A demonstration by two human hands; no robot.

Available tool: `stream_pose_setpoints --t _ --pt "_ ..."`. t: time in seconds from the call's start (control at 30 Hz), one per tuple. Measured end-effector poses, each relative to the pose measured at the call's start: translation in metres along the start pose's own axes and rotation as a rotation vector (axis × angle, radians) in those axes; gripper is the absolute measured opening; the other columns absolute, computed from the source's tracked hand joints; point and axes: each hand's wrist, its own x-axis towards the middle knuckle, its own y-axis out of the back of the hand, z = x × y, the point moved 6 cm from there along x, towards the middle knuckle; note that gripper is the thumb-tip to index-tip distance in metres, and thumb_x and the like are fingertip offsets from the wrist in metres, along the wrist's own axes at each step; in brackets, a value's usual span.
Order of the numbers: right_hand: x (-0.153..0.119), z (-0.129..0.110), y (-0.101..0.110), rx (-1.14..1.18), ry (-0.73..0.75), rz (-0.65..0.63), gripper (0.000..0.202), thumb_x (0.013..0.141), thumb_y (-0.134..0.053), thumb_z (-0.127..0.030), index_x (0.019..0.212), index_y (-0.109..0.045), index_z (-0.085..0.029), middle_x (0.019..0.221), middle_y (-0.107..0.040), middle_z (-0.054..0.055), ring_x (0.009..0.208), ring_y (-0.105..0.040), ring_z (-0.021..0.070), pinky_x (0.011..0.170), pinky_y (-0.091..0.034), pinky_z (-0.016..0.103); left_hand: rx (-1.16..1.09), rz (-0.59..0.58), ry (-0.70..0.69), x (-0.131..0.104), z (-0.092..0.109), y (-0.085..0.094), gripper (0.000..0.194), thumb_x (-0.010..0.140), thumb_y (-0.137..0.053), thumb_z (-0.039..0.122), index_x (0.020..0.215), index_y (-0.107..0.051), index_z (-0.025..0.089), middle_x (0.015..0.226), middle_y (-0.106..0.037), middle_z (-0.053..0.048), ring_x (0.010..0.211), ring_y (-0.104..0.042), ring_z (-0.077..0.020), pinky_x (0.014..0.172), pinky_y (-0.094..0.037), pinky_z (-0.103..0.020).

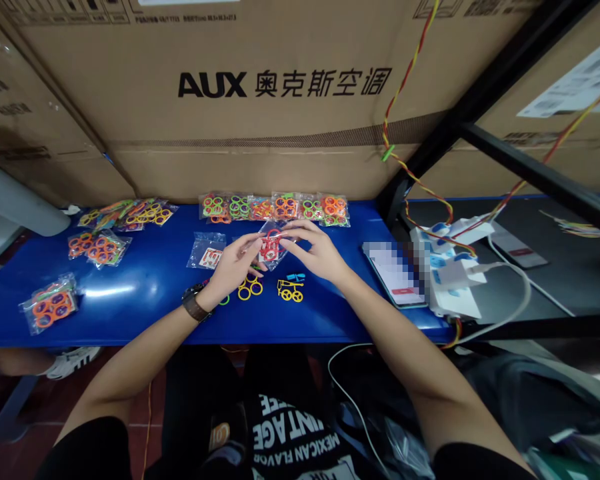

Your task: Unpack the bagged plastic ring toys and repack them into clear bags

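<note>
Both hands share one grip: the left hand [235, 263] and the right hand [316, 252] pinch a small clear bag with red parts [271, 247] between their fingertips, just above the blue surface [145, 293]. Below the bag lie yellow plastic parts [291, 290], near the front edge, with open room to the left. To the right a phone [395, 273] and a white power strip [453, 270] stand close. Farther back, a row of filled bags [275, 207] lies before the cardboard box [280, 87]. Both forearms reach forward, wrists slightly raised.
</note>
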Motion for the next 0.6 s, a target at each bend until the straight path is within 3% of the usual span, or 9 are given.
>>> stream_pose_setpoints --t 0.13,0.23,0.3,0.4,0.5,0.6 --pt "0.003 0.006 0.009 0.042 -0.035 0.069 0.024 0.098 -0.072 -0.051 0.102 -0.078 -0.028 0.120 -0.072 0.008 0.107 -0.070 0.0240 0.090 -0.061 0.044 -0.003 -0.005 -0.007 0.001 -0.002 -0.003 0.041 0.098 -0.070 0.048 0.125 -0.070 0.018 0.098 -0.077 -0.008 0.066 -0.075 -0.0154 0.055 -0.064 -0.026" --pt "0.007 0.011 0.019 0.023 -0.056 0.079 0.029 0.105 -0.060 -0.051 0.101 -0.073 -0.025 0.109 -0.074 0.007 0.101 -0.070 0.0228 0.090 -0.059 0.042 0.015 0.009 -0.047 0.004 0.002 0.006 0.039 0.098 -0.070 0.050 0.123 -0.071 0.020 0.104 -0.079 -0.009 0.062 -0.073 -0.0130 0.055 -0.063 -0.026" --pt "0.009 0.014 0.025 -0.060 -0.032 0.049 0.031 0.109 -0.051 -0.048 0.103 -0.070 -0.025 0.106 -0.075 0.008 0.102 -0.070 0.0235 0.095 -0.057 0.044 0.031 0.088 -0.115 0.008 0.011 0.023 0.035 0.099 -0.069 0.050 0.120 -0.072 0.022 0.113 -0.079 -0.009 0.060 -0.071 -0.0110 0.053 -0.060 -0.024" --pt "0.010 0.021 0.029 -0.271 0.033 -0.041 0.030 0.111 -0.046 -0.043 0.104 -0.069 -0.024 0.119 -0.074 0.012 0.116 -0.067 0.0281 0.106 -0.052 0.051 0.122 0.274 -0.263 0.015 0.030 0.059 0.029 0.100 -0.067 0.047 0.115 -0.073 0.022 0.110 -0.080 -0.009 0.070 -0.073 -0.0133 0.055 -0.059 -0.024" --pt "0.005 0.037 0.026 -0.472 0.036 -0.147 0.031 0.110 -0.046 -0.039 0.102 -0.071 -0.023 0.125 -0.071 0.015 0.121 -0.066 0.0330 0.109 -0.050 0.058 0.442 0.291 -0.371 0.022 0.041 0.081 0.023 0.100 -0.066 0.040 0.111 -0.076 0.022 0.111 -0.081 -0.008 0.097 -0.075 -0.0198 0.081 -0.064 -0.033" --pt "0.000 0.050 0.025 -0.563 0.018 -0.199 0.025 0.107 -0.052 -0.037 0.107 -0.073 -0.023 0.122 -0.072 0.015 0.119 -0.067 0.0344 0.106 -0.052 0.061 0.817 0.128 -0.398 0.031 0.031 0.084 0.032 0.097 -0.067 0.031 0.127 -0.073 0.022 0.130 -0.077 -0.009 0.127 -0.067 -0.0267 0.116 -0.051 -0.049"
